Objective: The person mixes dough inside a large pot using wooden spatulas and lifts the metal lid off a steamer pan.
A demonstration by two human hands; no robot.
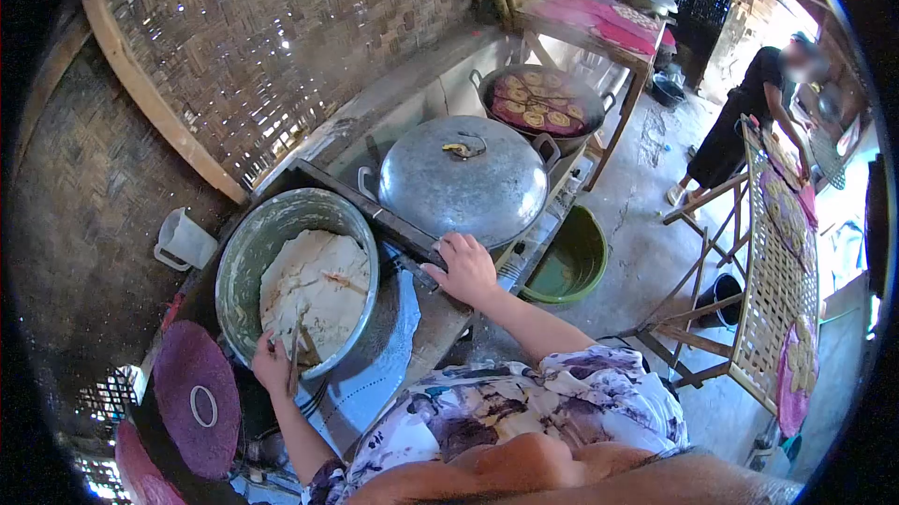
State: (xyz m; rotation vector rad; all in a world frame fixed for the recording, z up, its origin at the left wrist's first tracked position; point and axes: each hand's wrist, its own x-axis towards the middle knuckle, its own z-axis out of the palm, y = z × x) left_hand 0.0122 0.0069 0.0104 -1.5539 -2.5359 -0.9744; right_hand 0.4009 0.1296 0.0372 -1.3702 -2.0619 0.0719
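My left hand [272, 364] is at the lower left rim of a large green basin [231, 266], beside a thin wooden stick [295, 355] that stands in the basin. Pale dough [314, 294] fills much of the basin. My right hand [464, 269] rests with its fingers spread on the wooden edge in front of a big pot with a domed metal lid [464, 182]. Whether the fingers of my left hand grip the stick or only the rim is hard to tell.
A wide pan [538, 102] holds several ring-shaped pieces on pink cloth. A green tub [571, 262] is on the floor. A white jug [185, 240] stands left. At the right, a person [758, 84] leans over a woven rack [768, 308]. A table [581, 28] stands behind.
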